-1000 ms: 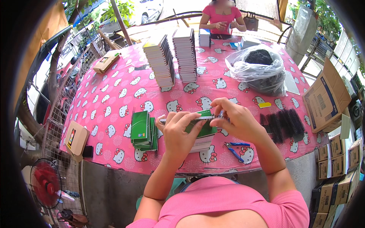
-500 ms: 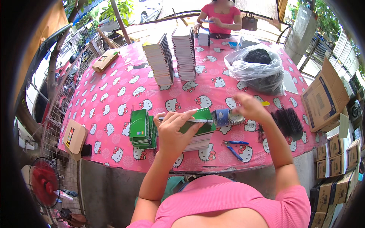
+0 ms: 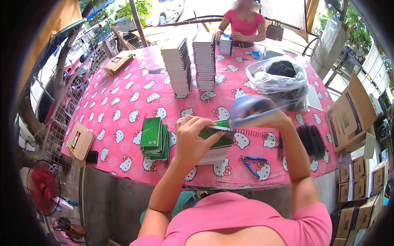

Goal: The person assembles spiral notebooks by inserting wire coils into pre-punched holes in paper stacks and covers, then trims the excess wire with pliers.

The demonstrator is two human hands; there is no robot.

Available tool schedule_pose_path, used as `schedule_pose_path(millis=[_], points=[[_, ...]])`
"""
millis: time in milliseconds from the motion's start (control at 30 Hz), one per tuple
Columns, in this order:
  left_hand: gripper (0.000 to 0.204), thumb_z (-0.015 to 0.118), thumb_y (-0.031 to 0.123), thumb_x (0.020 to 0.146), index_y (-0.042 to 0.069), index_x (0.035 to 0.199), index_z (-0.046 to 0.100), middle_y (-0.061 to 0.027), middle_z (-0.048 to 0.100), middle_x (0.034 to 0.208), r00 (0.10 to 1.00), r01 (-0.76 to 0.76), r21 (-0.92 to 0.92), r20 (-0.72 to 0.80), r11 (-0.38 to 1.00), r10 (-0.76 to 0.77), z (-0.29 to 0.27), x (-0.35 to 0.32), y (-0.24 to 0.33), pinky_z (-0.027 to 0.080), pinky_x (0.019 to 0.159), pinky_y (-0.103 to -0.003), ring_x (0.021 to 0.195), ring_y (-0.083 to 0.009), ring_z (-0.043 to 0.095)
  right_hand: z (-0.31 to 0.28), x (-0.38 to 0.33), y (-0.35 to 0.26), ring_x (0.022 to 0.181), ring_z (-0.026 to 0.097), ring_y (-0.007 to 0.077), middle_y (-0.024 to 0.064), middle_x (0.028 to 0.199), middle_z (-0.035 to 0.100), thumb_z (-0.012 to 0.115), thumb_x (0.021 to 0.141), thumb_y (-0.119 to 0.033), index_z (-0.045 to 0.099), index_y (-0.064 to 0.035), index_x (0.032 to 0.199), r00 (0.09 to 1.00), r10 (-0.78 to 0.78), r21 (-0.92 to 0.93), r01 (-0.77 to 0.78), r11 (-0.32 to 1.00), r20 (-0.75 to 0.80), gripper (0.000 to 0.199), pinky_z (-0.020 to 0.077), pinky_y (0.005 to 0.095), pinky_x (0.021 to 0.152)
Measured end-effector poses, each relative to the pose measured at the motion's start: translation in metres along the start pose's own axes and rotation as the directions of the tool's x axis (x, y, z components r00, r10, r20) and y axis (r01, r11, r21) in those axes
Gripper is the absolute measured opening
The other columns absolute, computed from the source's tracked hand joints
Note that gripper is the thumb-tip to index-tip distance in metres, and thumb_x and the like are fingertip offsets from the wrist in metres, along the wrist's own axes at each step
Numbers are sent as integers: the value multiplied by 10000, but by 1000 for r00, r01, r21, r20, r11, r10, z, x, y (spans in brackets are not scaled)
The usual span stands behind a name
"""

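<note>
Head view looks down on a table with a pink cartoon-cat tablecloth (image 3: 123, 102), and both hands are busy right at the near edge. Left hand (image 3: 195, 137) is curled over a green-covered notebook (image 3: 217, 133), fingers closed on its top, pressing it onto a short stack of white pages that sits on the cloth. Right hand (image 3: 269, 117) is just to the right of the notebook and a bit farther in, gripping a blue-handled tool (image 3: 246, 108) that's badly motion-blurred, so I honestly can't tell what kind of tool it is or exactly how the fingers wrap it. A thin metal spiral coil (image 3: 249, 133) sticks out of the notebook's right side, running toward the right hand. Just left of the notebook there's a messy pile of green notebook covers (image 3: 154, 137), close but not touching it. Near the table edge, below the right forearm, lies a pair of blue-handled pliers (image 3: 250, 164). To the right is a bunch of black spiral coils (image 3: 312, 139) lying on the cloth. Farther back sit two tall stacks of spiral notebooks (image 3: 193, 65) side by side, and right of those a clear plastic bag of dark stuff (image 3: 281, 80). At the far end another person in a pink top (image 3: 245, 24) is handling something small with both hands.
</note>
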State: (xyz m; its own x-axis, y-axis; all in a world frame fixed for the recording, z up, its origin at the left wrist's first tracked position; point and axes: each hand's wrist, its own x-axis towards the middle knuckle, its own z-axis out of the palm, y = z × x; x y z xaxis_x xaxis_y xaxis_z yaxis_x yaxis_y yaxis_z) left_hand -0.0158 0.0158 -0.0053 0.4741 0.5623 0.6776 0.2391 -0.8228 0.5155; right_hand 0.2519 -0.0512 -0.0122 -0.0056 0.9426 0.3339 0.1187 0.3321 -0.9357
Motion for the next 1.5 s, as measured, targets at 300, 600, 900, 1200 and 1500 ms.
schedule_pose_path(millis=[300,600,900,1200,1500], points=[[461,867,190,609,86,1003,652,-49,661,886,990,138,-83,43,987,-135,-8,-1,1,477,763,-344,835,-194,621,21,21,-28,760,586,100,35,821,647,730,657,-25,608,-28,943,994,-104,-373,112,921,42,311,492,280,713],[338,795,25,722,30,1016,629,-81,602,1051,914,279,-556,-98,783,-395,-13,-20,-22,514,785,-271,987,-148,603,42,38,-20,748,589,152,77,795,626,734,634,-41,595,-22,911,991,-101,-305,121,945,82,311,484,303,703],[320,673,-90,809,-14,1120,654,-76,684,959,852,325,-742,-40,586,-523,-12,-41,-38,518,781,-233,886,-114,634,58,63,-9,834,634,279,133,919,642,684,641,-69,579,-64,1016,999,20,-651,17,759,49,389,493,381,736],[211,664,-109,803,-4,985,640,-103,664,1051,951,202,-838,44,507,-307,-12,-27,-43,519,807,-261,952,-146,630,-4,-62,137,1044,578,361,140,1132,569,723,743,-261,503,-73,1133,810,239,-822,-565,73,-536,486,497,489,793],[235,623,-75,726,41,930,611,-97,670,1040,966,-242,-8,88,970,242,1,-54,-9,455,882,-410,994,-297,631,79,-174,106,1142,460,352,160,1174,490,686,803,-389,483,-16,1157,934,54,-886,-352,302,-352,553,357,467,964]])
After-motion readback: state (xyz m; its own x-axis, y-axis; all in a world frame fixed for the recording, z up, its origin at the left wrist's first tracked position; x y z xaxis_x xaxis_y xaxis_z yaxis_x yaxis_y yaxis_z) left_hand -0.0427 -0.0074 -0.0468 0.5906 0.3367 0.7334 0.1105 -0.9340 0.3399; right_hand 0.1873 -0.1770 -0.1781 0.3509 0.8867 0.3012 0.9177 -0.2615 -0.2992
